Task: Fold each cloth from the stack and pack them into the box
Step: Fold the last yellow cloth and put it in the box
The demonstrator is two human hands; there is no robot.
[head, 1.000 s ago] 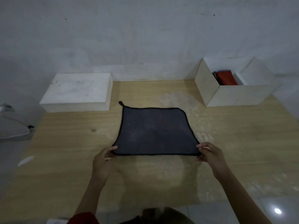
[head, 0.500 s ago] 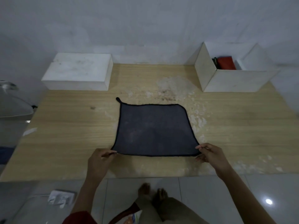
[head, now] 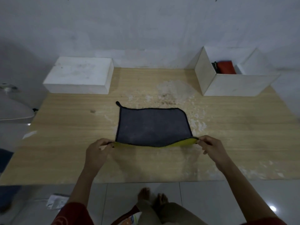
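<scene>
At frame centre I see the grey cloth (head: 152,127) on the desk (head: 65,143); my left hand (head: 95,153) and right hand (head: 212,148) pinch its raised near corners. Upper right sits the box (head: 235,85).

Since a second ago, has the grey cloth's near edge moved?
Yes: up off the table; left hand and right hand pinch the cloth corners, yellow underside showing.

dark grey square microfibre cloth (head: 152,127): near edge lay flat on the pale wooden worktop (head: 65,143), now lifted off it and sagging in the middle | yellow underside (head: 186,142): now showing along that edge | hands: left hand (head: 97,151) and right hand (head: 211,148), each pinching a near corner, have risen above the worktop
</scene>
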